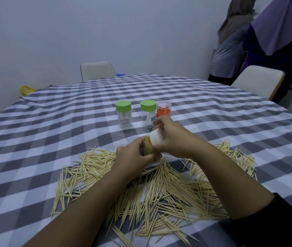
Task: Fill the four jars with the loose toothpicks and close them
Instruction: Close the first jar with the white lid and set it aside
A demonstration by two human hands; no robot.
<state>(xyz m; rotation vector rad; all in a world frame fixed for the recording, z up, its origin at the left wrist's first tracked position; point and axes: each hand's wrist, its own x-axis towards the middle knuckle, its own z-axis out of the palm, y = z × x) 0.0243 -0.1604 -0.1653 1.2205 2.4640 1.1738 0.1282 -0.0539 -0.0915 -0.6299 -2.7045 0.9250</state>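
A wide pile of loose toothpicks (159,189) covers the near part of the checked tablecloth (52,122). Above it my left hand (132,157) grips a clear jar packed with toothpicks (148,146). My right hand (172,136) holds a white lid (155,138) against the jar's mouth. Farther back stand two clear jars with green lids (123,114) (148,114), the left one holding a few toothpicks. An orange-labelled jar (163,110) with a clear top stands just right of them, partly behind my right hand.
A pale chair (97,70) stands at the table's far side and another chair (259,81) at the far right. Two people (248,41) stand in the back right corner. A yellow bag (26,90) lies beyond the left edge.
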